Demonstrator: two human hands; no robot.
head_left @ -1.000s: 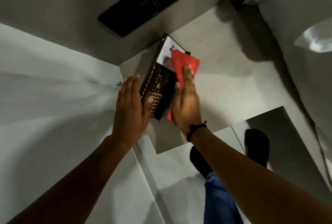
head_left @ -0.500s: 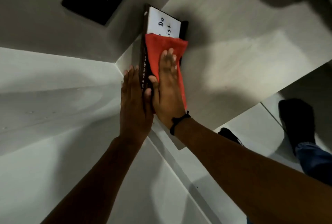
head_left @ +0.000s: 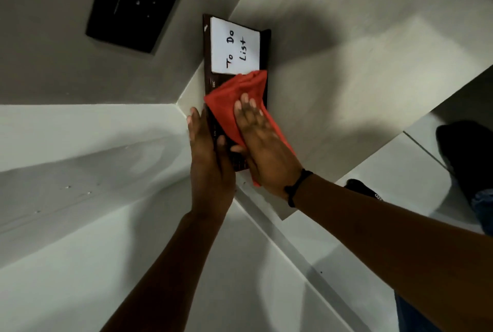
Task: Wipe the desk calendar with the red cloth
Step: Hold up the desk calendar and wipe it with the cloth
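Note:
The dark brown desk calendar (head_left: 209,59) lies on the pale desk top in the corner, a white "To Do List" note (head_left: 234,47) at its far end. The red cloth (head_left: 234,97) covers the calendar's middle. My right hand (head_left: 262,145) presses flat on the cloth, fingers spread. My left hand (head_left: 210,166) lies along the calendar's near left edge, thumb on its face, holding it steady. The calendar's near half is mostly hidden under both hands.
A black flat device (head_left: 138,1) hangs on the grey wall behind the desk. The desk top (head_left: 346,78) stretches to the right, its edge running diagonally. Below are light floor tiles and my dark shoes (head_left: 464,150). A white ledge (head_left: 80,158) is at the left.
The view has shifted closer. My right hand with the cloth has slid back toward me along the calendar, uncovering more of the note. My left hand stays at the left edge.

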